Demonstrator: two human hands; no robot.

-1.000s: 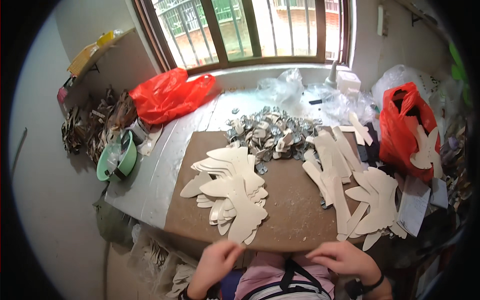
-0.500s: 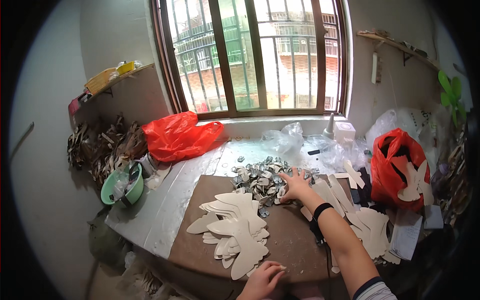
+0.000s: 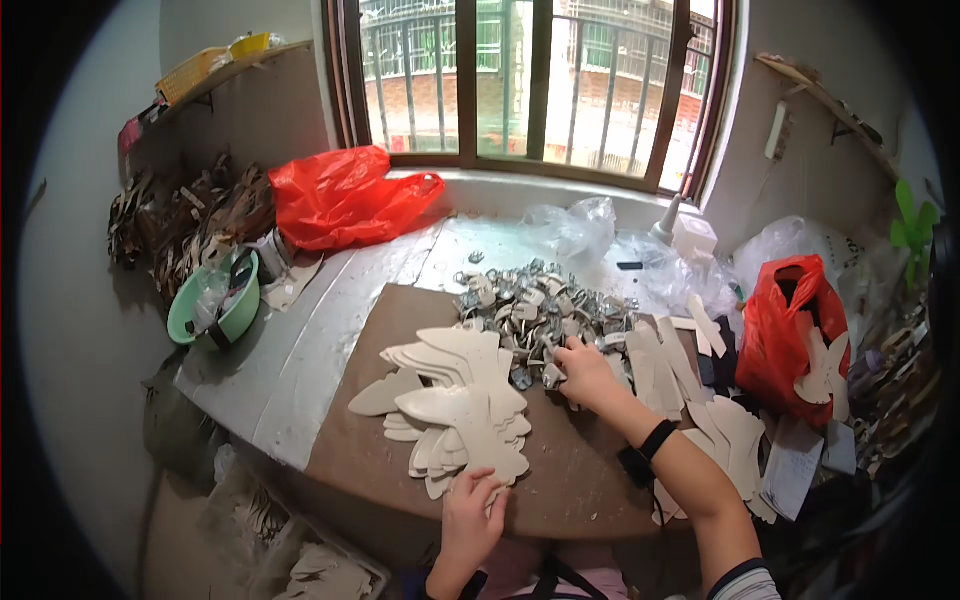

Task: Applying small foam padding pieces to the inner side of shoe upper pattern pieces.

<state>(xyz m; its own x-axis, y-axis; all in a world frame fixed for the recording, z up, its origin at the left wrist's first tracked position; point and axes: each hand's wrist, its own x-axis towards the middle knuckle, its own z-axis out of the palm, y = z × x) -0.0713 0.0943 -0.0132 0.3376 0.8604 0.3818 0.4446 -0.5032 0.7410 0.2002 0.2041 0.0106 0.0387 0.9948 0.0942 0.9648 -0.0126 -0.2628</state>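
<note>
A heap of small metal buckles (image 3: 525, 312), many with pale tabs, lies across the far part of the brown mat (image 3: 345, 410). My right hand (image 3: 590, 378) reaches into its near right edge, fingers bent and closed around a small metal buckle (image 3: 552, 376), partly covered by the fingertips. To the left of the heap is a loose stack of cream, wing-shaped cut pieces (image 3: 455, 400), probably leather. My left hand (image 3: 472, 515) lies at the near end of that stack, its fingers apart and touching the lowest piece.
Cream strips (image 3: 655, 370) and more cut pieces (image 3: 735, 440) lie right of the mat. A red bag (image 3: 790, 340) stands beyond them, with paper sheets (image 3: 795, 460) nearby. Another red bag (image 3: 350, 200) and a green basin (image 3: 240, 315) are on the left. Clear plastic (image 3: 575, 230) sits below the window.
My left hand has moved left and forward onto the stack's near end. My right hand has gone from spread over the heap to closed at its near edge. The view has tilted downward.
</note>
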